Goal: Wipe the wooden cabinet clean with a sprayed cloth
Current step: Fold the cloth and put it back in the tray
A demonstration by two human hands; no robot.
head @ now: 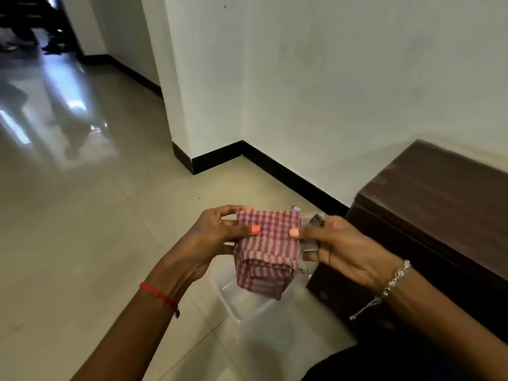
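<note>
- Left hand [220,229] pinching the left edge of the cloth [268,248], thumb with an orange nail pressed on the front, fingers behind.
- Right hand [343,243] gripping the right edge of the cloth, thumb on the front, fingers curled behind; a grey scrap also caught under those fingers, too unclear to name.
- Cloth red-and-white checked, folded into a thick pad, held up between both hands in mid-air, lower folds hanging down.
- Clear plastic tub [247,301] on the floor [82,229] directly below the cloth, not touching it.
- Dark wooden cabinet [439,215] low against the wall [330,78] at right, just beside the right hand, apart from the cloth.
- Red thread [159,294] around the left wrist, silver bracelet [390,284] around the right.
- Black skirting [288,177] along the wall's base.
</note>
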